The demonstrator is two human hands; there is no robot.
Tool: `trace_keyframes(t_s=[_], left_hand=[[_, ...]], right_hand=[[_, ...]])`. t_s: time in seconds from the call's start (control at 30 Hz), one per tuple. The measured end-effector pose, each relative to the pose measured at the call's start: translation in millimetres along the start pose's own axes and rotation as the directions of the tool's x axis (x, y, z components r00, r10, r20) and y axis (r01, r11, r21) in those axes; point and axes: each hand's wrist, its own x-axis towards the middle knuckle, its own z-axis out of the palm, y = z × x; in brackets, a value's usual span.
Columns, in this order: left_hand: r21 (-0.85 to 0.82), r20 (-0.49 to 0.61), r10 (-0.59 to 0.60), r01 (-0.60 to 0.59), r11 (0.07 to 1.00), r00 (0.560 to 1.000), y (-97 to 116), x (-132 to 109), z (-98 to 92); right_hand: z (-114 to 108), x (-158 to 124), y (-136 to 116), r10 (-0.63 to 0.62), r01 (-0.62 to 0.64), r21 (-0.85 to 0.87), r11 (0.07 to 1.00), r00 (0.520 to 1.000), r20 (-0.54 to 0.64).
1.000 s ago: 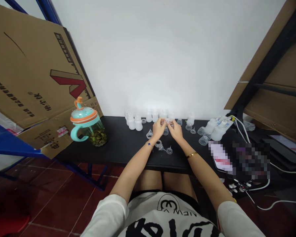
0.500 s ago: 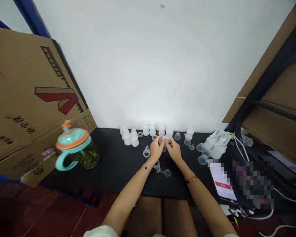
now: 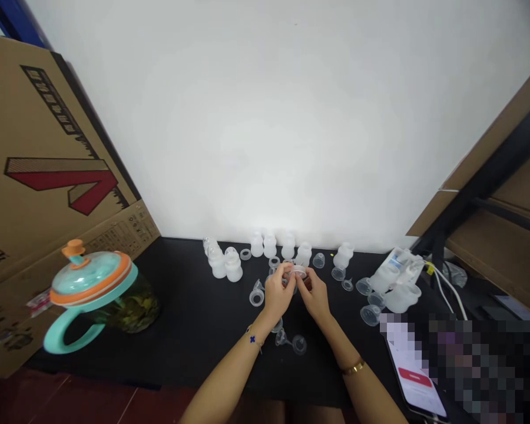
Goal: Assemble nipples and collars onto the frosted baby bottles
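Note:
Both hands meet over the middle of the black table. My left hand (image 3: 279,293) and my right hand (image 3: 314,294) pinch a pale translucent ring (image 3: 298,271) between fingers and thumbs, one on each side. Fingertips cover part of it. Just behind it stands a small white bottle (image 3: 304,254), with more bottles (image 3: 269,244) along the wall. To the left of my left hand lies a white ring with a clear piece (image 3: 257,296). Below my hands are a clear funnel-shaped piece (image 3: 281,337) and a clear round piece (image 3: 299,344). A clear dome-shaped cup (image 3: 318,260) sits behind my right hand.
A teal-handled jug (image 3: 132,306) with an orange-rimmed lid stands left, by a cardboard box (image 3: 30,218). Several white bottles (image 3: 234,267) stand left of centre. At right are clear cups (image 3: 371,314), white containers (image 3: 401,297), a phone (image 3: 413,371) and white cables (image 3: 454,288).
The view has shifted, so the table and its objects sit lower and look closer. Both hands keep hold of the ring, which now shows more plainly above the fingers.

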Motion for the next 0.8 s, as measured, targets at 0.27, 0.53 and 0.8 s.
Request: trace_keyframes(t_s=[0.27, 0.53, 0.8], left_hand=[[-0.009, 0.024, -0.027, 0.027, 1.0, 0.999, 3.4, -0.9, -0.3], [-0.026, 0.02, -0.033, 0.033, 0.999, 0.999, -2.4, -0.9, 1.8], [-0.05, 0.017, -0.045, 0.046, 0.998, 0.999, -5.8, 0.5, 2.9]], right_hand=[[-2.1, 2.5, 0.3, 0.02, -0.019, -0.02, 1.0, 1.0, 0.012], [-4.4, 3.3, -0.1, 0.024, -0.024, -0.03, 0.999, 0.999, 0.031], [-2.7, 3.8, 3.6, 0.017, -0.016, -0.017, 1.0, 0.999, 0.04]])
